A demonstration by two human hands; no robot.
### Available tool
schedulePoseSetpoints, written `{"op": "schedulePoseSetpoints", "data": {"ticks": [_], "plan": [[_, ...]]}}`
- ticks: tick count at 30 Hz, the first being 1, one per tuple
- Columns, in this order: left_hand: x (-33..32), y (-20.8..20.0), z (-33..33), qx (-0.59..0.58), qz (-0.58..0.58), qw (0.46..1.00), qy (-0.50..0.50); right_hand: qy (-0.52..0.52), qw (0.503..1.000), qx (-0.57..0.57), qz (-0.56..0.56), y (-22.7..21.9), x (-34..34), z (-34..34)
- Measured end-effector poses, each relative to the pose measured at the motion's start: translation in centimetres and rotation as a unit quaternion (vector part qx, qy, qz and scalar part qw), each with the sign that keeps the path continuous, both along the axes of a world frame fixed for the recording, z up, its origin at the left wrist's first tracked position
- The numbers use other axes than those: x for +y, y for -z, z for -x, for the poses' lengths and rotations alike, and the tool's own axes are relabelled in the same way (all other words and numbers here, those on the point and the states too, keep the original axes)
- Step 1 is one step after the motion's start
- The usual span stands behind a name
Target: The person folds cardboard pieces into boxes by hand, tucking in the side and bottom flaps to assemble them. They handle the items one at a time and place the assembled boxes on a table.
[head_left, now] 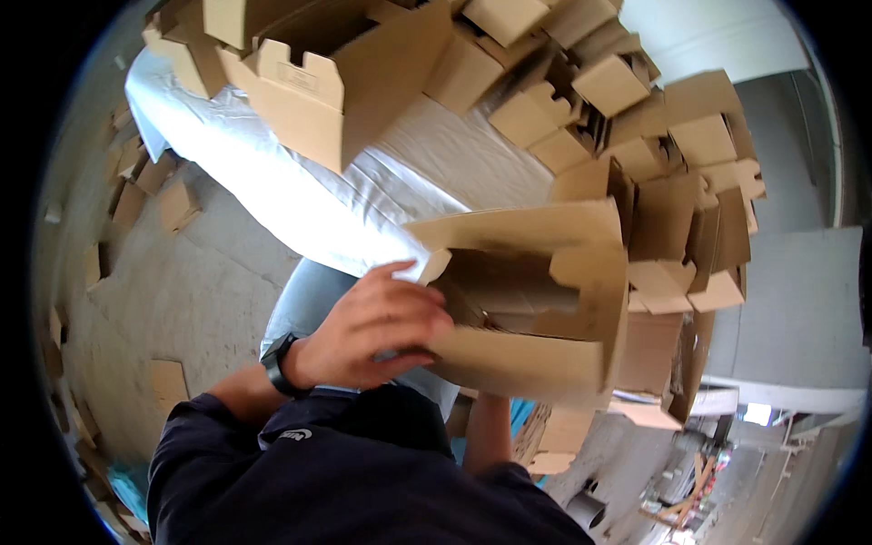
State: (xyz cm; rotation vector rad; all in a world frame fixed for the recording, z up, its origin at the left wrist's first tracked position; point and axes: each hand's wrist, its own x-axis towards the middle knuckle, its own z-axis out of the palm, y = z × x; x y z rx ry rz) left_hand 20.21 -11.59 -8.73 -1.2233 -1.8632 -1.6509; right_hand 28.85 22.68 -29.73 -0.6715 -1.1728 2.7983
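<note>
In front of me an open cardboard box (pixel 522 363) is tilted so that its inside shows, with the long flap standing up at the far side. My left hand (pixel 377 318), a dark watch on its wrist, is at the box's left end. Its fingers are spread and somewhat blurred, the tips by the small end flap (pixel 436 265). From below, my right forearm (pixel 490 431) reaches up under the box, which hides the right hand and its fingers.
A table under a pale sheet (pixel 318 195) carries a large open box (pixel 386 86) and a heap of more open boxes (pixel 613 86). Further boxes (pixel 663 232) are stacked to the right. Loose cartons (pixel 179 207) lie on the floor at left.
</note>
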Motion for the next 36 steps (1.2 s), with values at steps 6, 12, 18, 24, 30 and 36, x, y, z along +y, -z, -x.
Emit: {"op": "schedulePoseSetpoints", "data": {"ticks": [6, 12, 18, 24, 30, 36], "plan": [[1.4, -2.4, -1.7, -0.031, -0.010, 0.996, 0.080, 0.013, 1.000, -0.019, -0.010, 1.9, -0.3, -0.7], [-0.3, 2.8, -0.1, -0.281, -0.227, 0.932, 0.036, 0.012, 0.998, 0.043, 0.043, 0.3, -0.3, -0.1], [-0.9, 7.7, 2.2, -0.486, -0.230, 0.834, 0.125, -0.004, 0.995, 0.065, 0.075, -0.5, -0.8, 0.6], [-3.2, 11.7, 1.2, -0.599, -0.078, 0.790, 0.106, -0.027, 0.984, 0.107, 0.142, -1.5, -2.5, 1.2], [-3.1, 7.5, 2.5, -0.595, -0.304, 0.742, 0.053, -0.067, 0.960, 0.172, 0.209, -3.3, -5.0, 3.2], [-6.1, 5.6, 1.2, -0.578, -0.328, 0.747, -0.005, -0.082, 0.983, 0.151, 0.060, -8.7, -8.1, 4.0]]}}
